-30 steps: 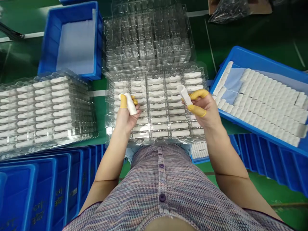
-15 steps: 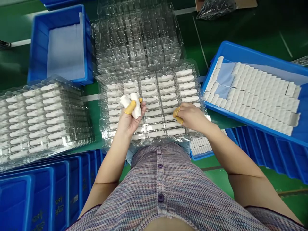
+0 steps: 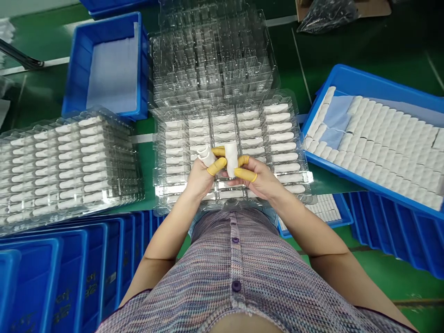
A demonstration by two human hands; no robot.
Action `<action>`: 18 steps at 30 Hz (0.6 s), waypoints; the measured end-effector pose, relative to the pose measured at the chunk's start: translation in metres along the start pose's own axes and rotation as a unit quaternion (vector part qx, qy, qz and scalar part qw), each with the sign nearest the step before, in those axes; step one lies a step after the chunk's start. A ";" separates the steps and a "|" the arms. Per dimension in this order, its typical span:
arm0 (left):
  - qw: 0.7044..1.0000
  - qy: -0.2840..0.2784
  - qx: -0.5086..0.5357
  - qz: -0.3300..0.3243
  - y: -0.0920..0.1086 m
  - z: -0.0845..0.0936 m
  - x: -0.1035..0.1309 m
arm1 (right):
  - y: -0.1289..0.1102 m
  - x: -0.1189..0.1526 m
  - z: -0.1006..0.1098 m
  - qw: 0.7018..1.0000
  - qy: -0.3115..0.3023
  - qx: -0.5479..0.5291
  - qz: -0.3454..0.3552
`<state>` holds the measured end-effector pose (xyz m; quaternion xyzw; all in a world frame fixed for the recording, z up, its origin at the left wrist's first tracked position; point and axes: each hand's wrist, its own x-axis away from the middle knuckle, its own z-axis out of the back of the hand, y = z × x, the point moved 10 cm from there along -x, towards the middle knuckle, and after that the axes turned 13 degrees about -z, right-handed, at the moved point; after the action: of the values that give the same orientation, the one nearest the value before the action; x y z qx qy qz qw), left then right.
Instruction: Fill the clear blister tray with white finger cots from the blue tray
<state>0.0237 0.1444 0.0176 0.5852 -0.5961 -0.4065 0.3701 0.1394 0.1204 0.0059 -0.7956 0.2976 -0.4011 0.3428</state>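
My left hand [image 3: 201, 178] and my right hand [image 3: 260, 179] meet over the near middle of a clear plastic tray [image 3: 298, 138] whose pockets hold rows of small white cylinders. Yellow finger cots cover several fingertips. One white cylinder [image 3: 207, 156] sits in the left hand's grip. The right hand pinches a second white cylinder [image 3: 231, 158] upright between thumb and forefinger. The two cylinders are close together, a thumb's width apart.
A stack of empty clear trays [image 3: 211, 55] lies behind the filled one. A stack of filled trays [image 3: 69, 166] sits at left. A blue bin of loose white cylinders [image 3: 378, 134] is at right, another blue bin [image 3: 107, 64] at back left, stacked blue bins [image 3: 52, 273] near left.
My right hand left the tray's right side and came to the middle, now pinching a cylinder beside my left hand. The left hand went from two cylinders to one.
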 end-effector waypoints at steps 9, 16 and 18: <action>0.998 0.045 0.045 -0.010 0.000 0.004 -0.003 | -0.026 0.019 0.005 0.958 0.140 0.195 0.156; 0.995 0.046 0.082 0.040 0.003 0.000 -0.003 | 0.018 0.004 -0.011 0.985 -0.067 -0.141 -0.077; 0.995 0.049 0.071 0.043 0.002 0.002 -0.003 | 0.022 0.003 -0.015 0.978 -0.091 -0.165 -0.093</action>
<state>0.0218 0.1472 0.0184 0.6030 -0.6295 -0.3177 0.3729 0.1235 0.1008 -0.0030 -0.8988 0.2516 -0.3024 0.1934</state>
